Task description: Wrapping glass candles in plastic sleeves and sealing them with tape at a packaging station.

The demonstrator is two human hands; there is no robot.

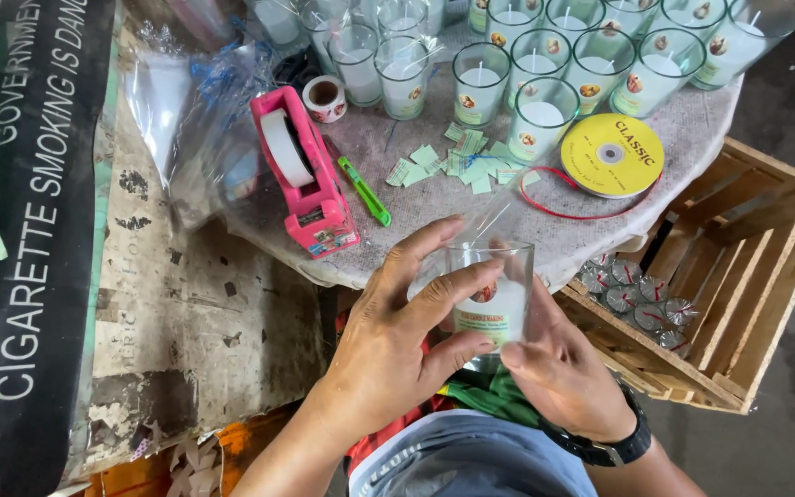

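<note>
Both my hands hold one clear glass candle (499, 299) with white wax and a small label, in front of the table's near edge. My left hand (397, 345) wraps its left side, thumb and fingers across the front. My right hand (563, 373), with a black wristwatch, supports it from the right and below. A clear plastic wrap (499, 216) rises from the glass's rim. Many more glass candles (545, 60) stand at the back of the table.
On the cloth-covered table (416, 258) lie a pink tape dispenser (304, 175), a green cutter (365, 191), small green paper labels (462, 166), a small tape roll (326, 97), a yellow ribbon spool (612, 155) and plastic bags (195, 120). A wooden crate (738, 276) with wrapped round items stands at right.
</note>
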